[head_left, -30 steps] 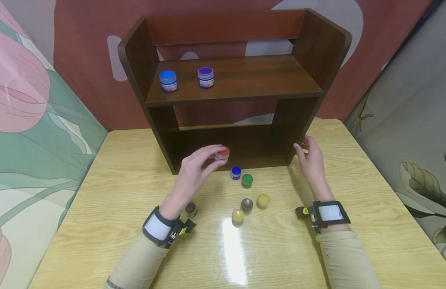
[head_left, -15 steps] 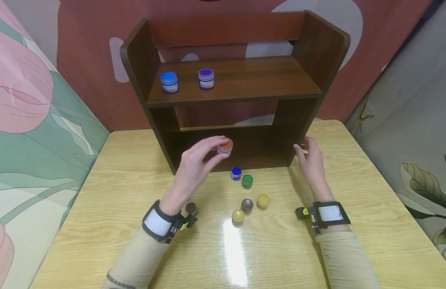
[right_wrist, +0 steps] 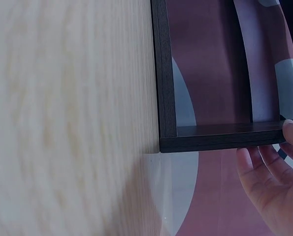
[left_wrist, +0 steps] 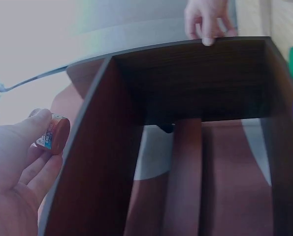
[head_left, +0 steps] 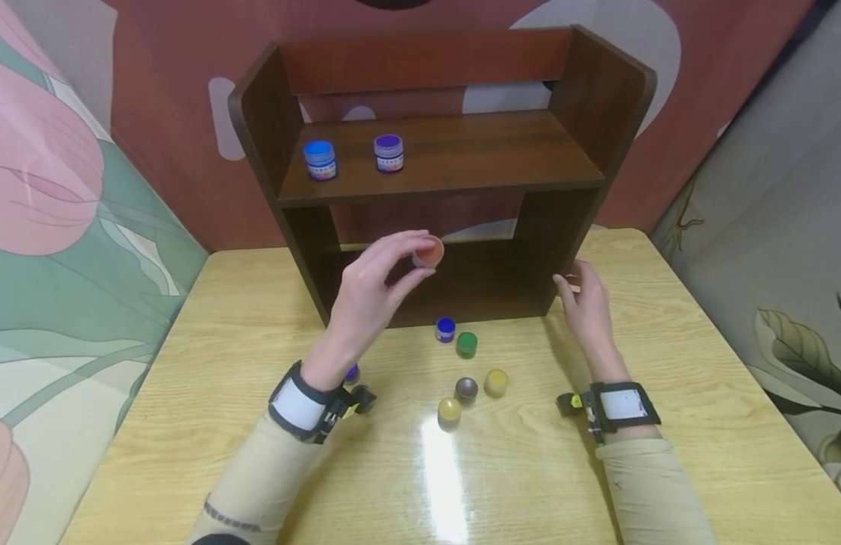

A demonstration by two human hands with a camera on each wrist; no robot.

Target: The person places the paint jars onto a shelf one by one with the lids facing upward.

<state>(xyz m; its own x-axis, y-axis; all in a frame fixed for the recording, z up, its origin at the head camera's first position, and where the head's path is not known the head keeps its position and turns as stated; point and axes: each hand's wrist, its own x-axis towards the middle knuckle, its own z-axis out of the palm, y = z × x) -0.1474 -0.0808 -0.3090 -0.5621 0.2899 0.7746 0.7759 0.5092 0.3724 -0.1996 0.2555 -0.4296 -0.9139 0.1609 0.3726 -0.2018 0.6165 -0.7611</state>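
My left hand pinches a small paint jar with an orange lid between thumb and fingers. The jar is held in the air in front of the lower opening of a dark brown wooden shelf, its lid tilted toward me. In the left wrist view the jar's printed label shows beside the fingers. My right hand holds the shelf's right side panel by its front edge, thumb on the edge and fingers along the outer face, as the right wrist view shows. A light blue jar and a purple jar stand on the upper board.
On the wooden table before the shelf stand a blue jar, a green jar, a grey-lidded jar and two yellow jars. Another blue-purple jar is partly hidden by my left wrist.
My left hand has lifted the orange jar upward and slightly right, tipping its lid toward me. A blue-purple jar has come into view by the left wrist. My right hand has stayed in place.
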